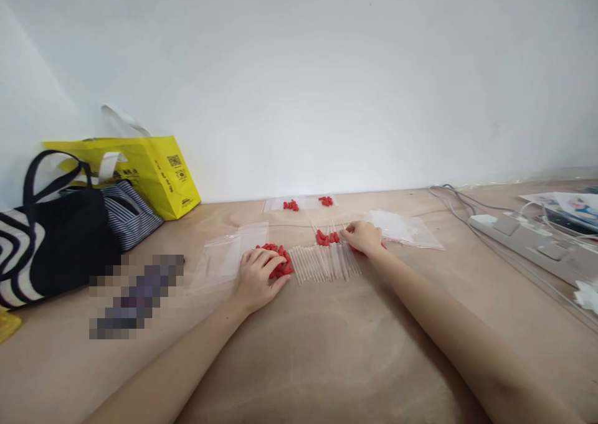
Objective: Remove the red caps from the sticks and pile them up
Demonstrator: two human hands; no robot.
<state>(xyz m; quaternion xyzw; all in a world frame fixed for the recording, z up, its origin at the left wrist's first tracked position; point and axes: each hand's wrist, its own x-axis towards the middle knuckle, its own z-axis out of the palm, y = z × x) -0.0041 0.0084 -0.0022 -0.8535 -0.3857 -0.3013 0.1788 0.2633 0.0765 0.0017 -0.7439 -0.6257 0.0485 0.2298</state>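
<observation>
My left hand (pixel 261 279) rests on a pile of small red pieces (pixel 283 263), fingers bent over them and thumb apart. Right of it, many thin pale sticks (pixel 322 263) lie side by side in a row. My right hand (pixel 362 236) is closed in a pinch at the far right end of this row, with the tip of a thin stick (pixel 344 226) showing at its fingertips. Beside those fingertips, a few red pieces (pixel 322 238) sit by sticks pointing away from me. More red pieces (pixel 384 245) show partly under my right hand.
A clear bag (pixel 301 203) with red-ended sticks lies near the wall. Other clear bags (pixel 224 256) (pixel 411 231) flank my hands. A yellow bag (pixel 163 169), a dark bag (pixel 70 231) and a blurred-out object (pixel 140 296) are left. A power strip (pixel 523 240) with cables is right.
</observation>
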